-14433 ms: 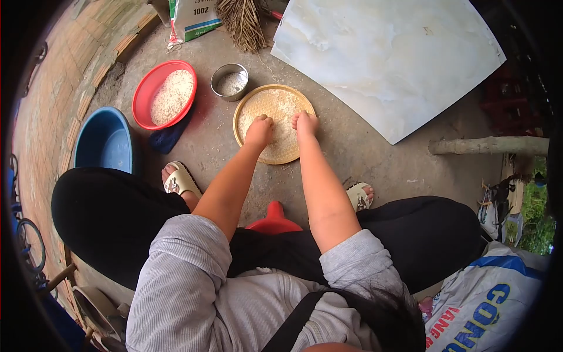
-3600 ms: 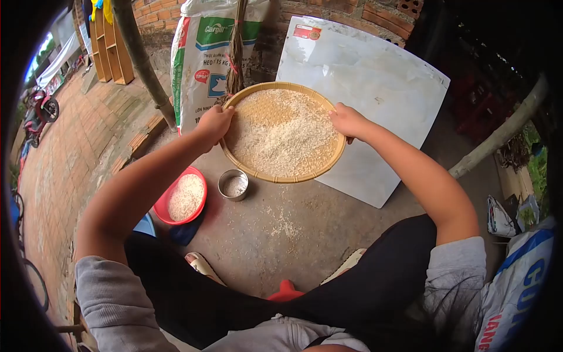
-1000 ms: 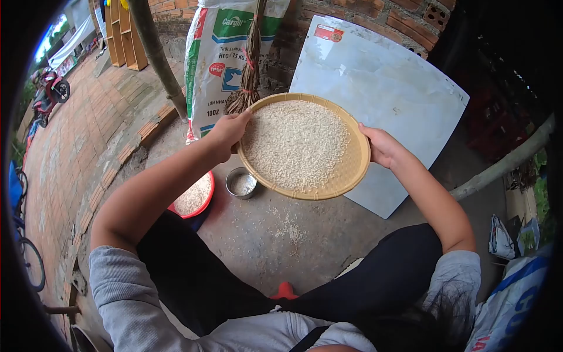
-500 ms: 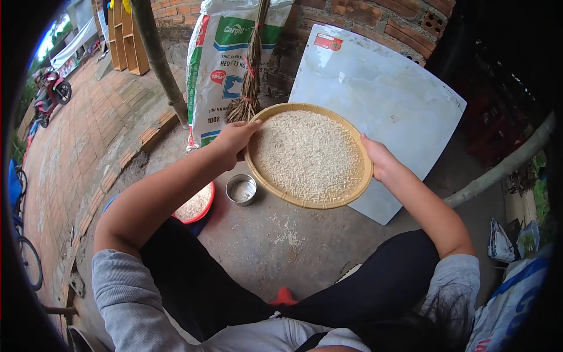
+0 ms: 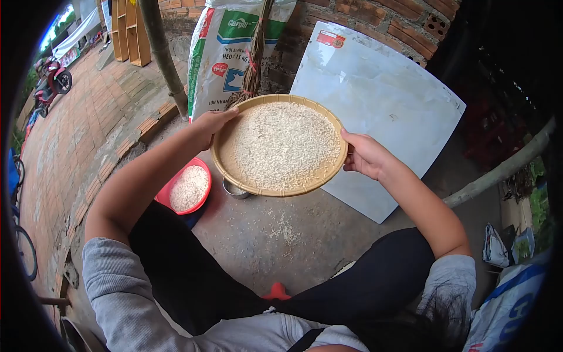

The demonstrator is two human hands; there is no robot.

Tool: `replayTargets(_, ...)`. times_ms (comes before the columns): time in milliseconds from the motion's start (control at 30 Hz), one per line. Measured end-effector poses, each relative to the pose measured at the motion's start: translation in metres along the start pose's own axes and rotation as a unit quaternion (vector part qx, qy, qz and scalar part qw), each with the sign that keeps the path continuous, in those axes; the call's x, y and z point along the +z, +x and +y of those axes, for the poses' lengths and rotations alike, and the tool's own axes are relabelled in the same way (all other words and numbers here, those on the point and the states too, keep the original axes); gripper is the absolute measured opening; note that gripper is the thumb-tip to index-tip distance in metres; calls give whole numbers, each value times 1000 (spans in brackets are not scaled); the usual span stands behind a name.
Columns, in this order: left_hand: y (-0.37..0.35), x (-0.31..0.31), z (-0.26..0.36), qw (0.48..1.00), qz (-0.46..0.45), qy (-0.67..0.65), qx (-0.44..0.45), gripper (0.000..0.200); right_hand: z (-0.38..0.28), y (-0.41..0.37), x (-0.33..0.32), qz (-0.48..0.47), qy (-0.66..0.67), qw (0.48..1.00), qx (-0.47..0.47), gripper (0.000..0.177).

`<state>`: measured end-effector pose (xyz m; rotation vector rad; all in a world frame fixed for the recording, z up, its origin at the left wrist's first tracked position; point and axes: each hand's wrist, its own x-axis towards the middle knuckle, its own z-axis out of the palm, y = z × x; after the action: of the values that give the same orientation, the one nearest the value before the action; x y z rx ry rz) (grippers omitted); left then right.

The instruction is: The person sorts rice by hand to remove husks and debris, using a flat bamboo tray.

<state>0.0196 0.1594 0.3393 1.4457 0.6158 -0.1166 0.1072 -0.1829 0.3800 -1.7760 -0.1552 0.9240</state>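
Note:
Between my two hands a round yellowish winnowing basket [image 5: 221, 146] is held up above the floor. A broad layer of white rice grains [image 5: 287, 144] covers most of its inside. My left hand [image 5: 216, 124] is closed on the basket's left rim, thumb on top and fingers hidden beneath. On the right rim my right hand [image 5: 365, 155] grips in the same way, its fingers curled below the edge. Under the basket's lower left side, a small metal bowl [image 5: 236, 192] is partly covered. A red basin [image 5: 166, 192] with rice inside stands left of it.
Loose grains [image 5: 282, 227] lie scattered on the concrete floor. A large white board [image 5: 387, 111] leans near the brick wall [image 5: 375, 23] at right. Behind the basket stand a Cargill feed sack [image 5: 205, 76] and a straw broom [image 5: 253, 64]. A bamboo pole [image 5: 163, 56] rises at left.
Both hands have carried the winnowing basket left and slightly up. It now covers part of the metal bowl, while more of the red basin shows. The rice has shifted within the basket.

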Motion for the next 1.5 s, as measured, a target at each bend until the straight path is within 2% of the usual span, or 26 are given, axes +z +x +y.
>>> replayTargets(100,0,9,-7,999,43,-10,11,32,8,6,-3,1,54,998,-6,42)
replayTargets(133,-13,24,-5,994,85,55,32,32,15,17,-16,-13,88,996,-16,43)
replayTargets(233,-28,45,-2,996,60,57,42,37,27,29,-26,24,114,993,-8,44)
replayTargets(267,-29,40,2,995,60,85,4,46,33,35,-25,39,113,993,-23,43)
replayTargets(300,-24,33,-1,993,72,80,40,47,31,32,-23,38,110,993,-20,43)
replayTargets(367,-6,5,-5,997,27,55,37,51,23,21,-19,-20,-6,1000,3,41)
replayTargets(433,-14,6,1,996,44,69,24,50,20,15,-18,-36,-20,999,-1,39)
replayTargets(500,-28,25,0,988,123,83,34,47,21,14,-21,-10,5,1000,-20,40)
replayTargets(533,-44,37,3,993,87,67,38,44,20,15,-26,10,10,1000,-10,41)
replayTargets(567,-26,34,-8,997,50,56,31,45,25,17,-25,10,12,1000,-9,41)
replayTargets(633,-28,37,-6,998,29,47,14,44,28,21,-24,67,68,995,-26,43)
replayTargets(700,-32,28,1,998,46,47,21,39,25,17,-20,65,50,996,-22,42)
replayTargets(767,1,-8,-8,999,6,44,28,40,16,6,-16,-24,-16,1000,7,41)
replayTargets(833,-3,-4,-6,999,51,5,-7,39,17,8,-17,-56,-22,998,2,39)
replayTargets(900,-10,14,-11,997,64,31,19,38,21,8,-17,-25,24,999,-7,41)
replayTargets(933,-37,33,-1,994,91,61,6,37,19,6,-19,-16,43,999,-6,41)
replayTargets(967,-35,40,-7,997,67,24,13,36,24,10,-22,-16,45,999,-5,41)
replayTargets(1033,-27,41,-10,998,36,48,5,35,29,19,-25,52,79,996,-7,43)
replayTargets(1067,-24,35,-9,997,38,59,11,36,34,21,-25,57,81,995,-25,42)
replayTargets(1100,-23,28,-8,997,39,69,16,37,32,19,-23,58,77,995,-23,42)
replayTargets(1167,0,2,-9,997,24,69,8,41,26,8,-17,-3,11,1000,1,37)
replayTargets(1200,-5,4,-6,999,30,33,0,41,23,5,-15,-36,24,999,-2,34)
replayTargets(1233,-11,5,-4,999,37,-2,-9,40,24,5,-17,-36,26,999,-2,34)
replayTargets(1333,-25,29,-7,996,84,15,19,37,26,11,-21,16,7,1000,-10,37)
replayTargets(1433,-19,39,-17,999,22,33,1,32,37,30,-32,56,86,995,-14,41)
replayTargets(1500,-12,32,-16,1000,14,23,-5,33,38,31,-32,45,94,994,-25,43)
